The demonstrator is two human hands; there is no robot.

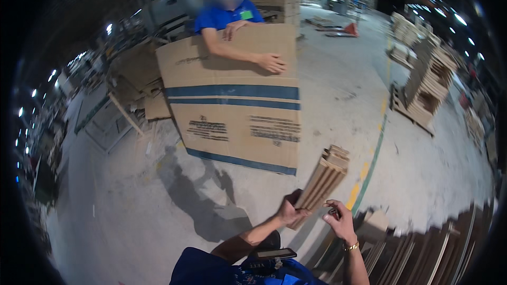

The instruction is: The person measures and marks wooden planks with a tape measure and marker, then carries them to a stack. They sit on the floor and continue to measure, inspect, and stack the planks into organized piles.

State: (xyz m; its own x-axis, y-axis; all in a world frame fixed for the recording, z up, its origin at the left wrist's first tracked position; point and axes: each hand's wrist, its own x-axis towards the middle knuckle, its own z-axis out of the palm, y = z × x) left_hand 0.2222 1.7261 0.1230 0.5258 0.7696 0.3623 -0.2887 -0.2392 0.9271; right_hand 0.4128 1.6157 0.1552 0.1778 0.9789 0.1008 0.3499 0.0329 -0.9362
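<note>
It's a big factory hall, its grey concrete floor (338,95) crossed by a green line (376,154) with yellow dashes beside it. One bundle of wooden strips (323,180) is up above that floor, near the line, gripped by the person's left hand (290,210). The right hand (341,222) is just beside it, fingers curled; I can't tell whether it holds anything. One co-worker (229,17) stands opposite, two hands on one large carton (232,76) with three blue stripes. I count one red pallet jack (349,30) farther back.
</note>
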